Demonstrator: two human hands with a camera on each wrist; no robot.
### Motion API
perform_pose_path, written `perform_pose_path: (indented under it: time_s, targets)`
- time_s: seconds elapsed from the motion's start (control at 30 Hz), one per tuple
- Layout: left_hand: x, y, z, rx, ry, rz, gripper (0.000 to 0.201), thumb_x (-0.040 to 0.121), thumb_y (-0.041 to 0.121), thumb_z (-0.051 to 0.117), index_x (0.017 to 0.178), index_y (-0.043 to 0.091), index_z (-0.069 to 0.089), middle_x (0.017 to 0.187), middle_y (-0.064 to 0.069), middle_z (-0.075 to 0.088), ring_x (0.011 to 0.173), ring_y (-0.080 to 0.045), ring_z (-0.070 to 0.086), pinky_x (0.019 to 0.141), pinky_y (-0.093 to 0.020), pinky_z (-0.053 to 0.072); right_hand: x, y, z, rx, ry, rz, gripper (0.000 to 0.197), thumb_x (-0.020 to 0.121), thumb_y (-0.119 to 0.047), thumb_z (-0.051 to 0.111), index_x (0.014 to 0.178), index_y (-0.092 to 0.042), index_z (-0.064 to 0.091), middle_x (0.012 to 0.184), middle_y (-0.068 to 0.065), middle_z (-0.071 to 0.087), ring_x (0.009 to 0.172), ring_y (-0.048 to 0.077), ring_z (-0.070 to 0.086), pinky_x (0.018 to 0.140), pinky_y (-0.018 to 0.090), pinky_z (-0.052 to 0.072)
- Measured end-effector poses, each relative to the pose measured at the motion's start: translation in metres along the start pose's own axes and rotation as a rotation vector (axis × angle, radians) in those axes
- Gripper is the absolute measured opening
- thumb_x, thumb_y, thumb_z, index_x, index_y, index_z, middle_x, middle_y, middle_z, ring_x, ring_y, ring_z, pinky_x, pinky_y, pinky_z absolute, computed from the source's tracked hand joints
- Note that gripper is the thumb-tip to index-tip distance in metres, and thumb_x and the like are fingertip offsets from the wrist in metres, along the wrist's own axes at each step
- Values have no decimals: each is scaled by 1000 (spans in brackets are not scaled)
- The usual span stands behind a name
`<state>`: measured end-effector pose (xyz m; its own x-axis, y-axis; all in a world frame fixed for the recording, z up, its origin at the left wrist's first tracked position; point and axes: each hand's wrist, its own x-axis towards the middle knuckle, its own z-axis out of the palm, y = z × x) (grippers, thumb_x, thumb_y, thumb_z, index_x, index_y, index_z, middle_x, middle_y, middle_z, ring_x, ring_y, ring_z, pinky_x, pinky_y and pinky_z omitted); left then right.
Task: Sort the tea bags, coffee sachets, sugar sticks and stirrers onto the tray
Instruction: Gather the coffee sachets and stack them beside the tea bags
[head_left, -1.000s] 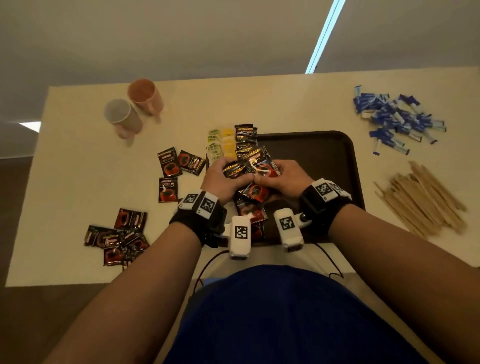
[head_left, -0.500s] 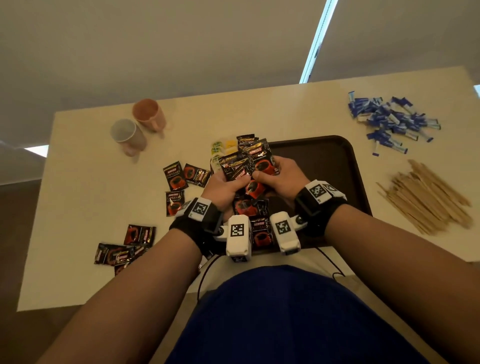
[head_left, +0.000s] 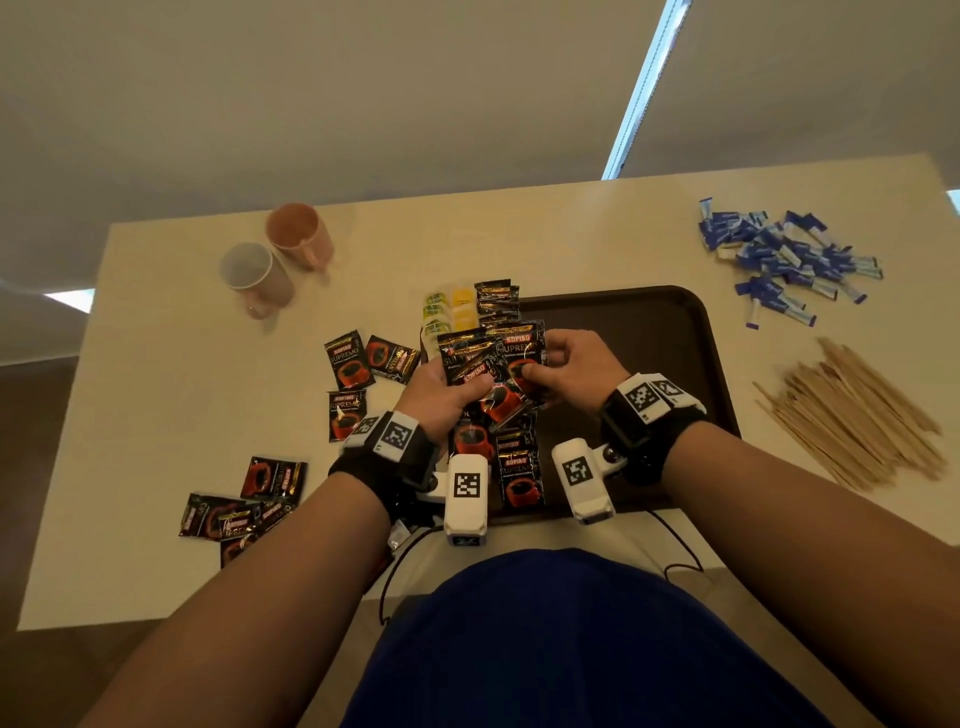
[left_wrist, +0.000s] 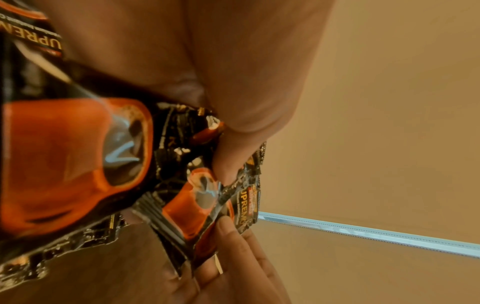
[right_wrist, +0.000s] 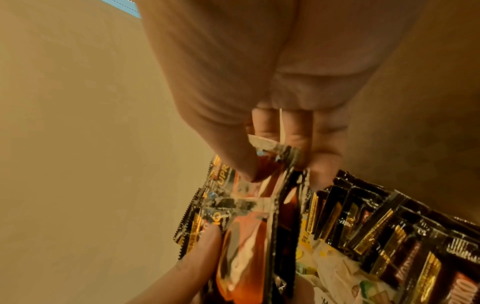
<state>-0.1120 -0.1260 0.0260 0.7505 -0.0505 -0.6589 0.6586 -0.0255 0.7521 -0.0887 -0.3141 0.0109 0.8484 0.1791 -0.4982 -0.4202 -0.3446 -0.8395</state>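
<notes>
Both hands hold a fanned bunch of black and red coffee sachets (head_left: 491, 366) above the left side of the dark brown tray (head_left: 649, 332). My left hand (head_left: 441, 389) grips the bunch from the left, thumb on top. My right hand (head_left: 569, 371) pinches the right edge of the bunch. The left wrist view shows the sachets (left_wrist: 78, 154) close up under my left thumb. In the right wrist view the sachets (right_wrist: 259, 205) sit pinched by my right thumb and fingers. More sachets (head_left: 519, 473) lie on the tray near me, and a row of sachets (head_left: 496, 299) and tea bags (head_left: 447, 309) lies at its far left.
Loose coffee sachets (head_left: 363, 364) lie left of the tray, with another heap (head_left: 244, 504) near the table's left front. Blue sugar sticks (head_left: 784, 260) are piled at the far right and wooden stirrers (head_left: 852, 415) to the right. Two mugs (head_left: 275, 260) stand far left.
Both hands have lifted the bunch of sachets and fanned it upright. The head view has shifted slightly.
</notes>
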Motion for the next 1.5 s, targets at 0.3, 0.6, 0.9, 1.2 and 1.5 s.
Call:
perform_pose_path:
  time_s: [0.3, 0.6, 0.9, 1.2, 1.5]
  targets:
    - [4, 7, -11, -7, 71, -30, 15, 91, 13, 69, 100, 19, 59, 107, -9, 71, 93, -28, 71, 80, -45, 59, 5, 1, -2, 145, 88, 51, 12, 94, -7, 60, 99, -18, 63, 101, 10, 72, 90, 26, 71, 72, 39, 60]
    - [3, 10, -31, -116, 167, -69, 39, 92, 8, 67, 128, 5, 54, 112, -13, 70, 71, -18, 74, 48, -28, 56, 19, 46, -40, -40, 295, 224, 22, 96, -16, 59, 116, -10, 67, 103, 10, 70, 88, 30, 70, 78, 41, 58]
    - [10, 13, -21, 16, 124, -85, 29, 92, 13, 67, 119, 9, 57, 109, -10, 70, 87, -22, 71, 57, -29, 53, 74, 44, -48, -225, 363, 192, 30, 82, -24, 78, 110, -14, 71, 93, -1, 71, 88, 15, 68, 91, 33, 55]
    - [31, 24, -11, 10, 88, -88, 12, 93, 10, 65, 102, 16, 59, 100, -4, 70, 74, -11, 68, 48, -19, 52, 126, 35, -52, -350, 399, 218, 25, 84, -27, 77, 101, -10, 75, 96, 3, 75, 90, 18, 70, 89, 33, 56]
    - [40, 26, -6, -16, 88, -108, 20, 93, 11, 65, 112, 13, 59, 98, -2, 70, 72, -10, 69, 47, -19, 52, 137, 32, -47, -351, 328, 226, 16, 84, -26, 77, 83, -11, 76, 75, 5, 75, 71, 17, 74, 74, 32, 61]
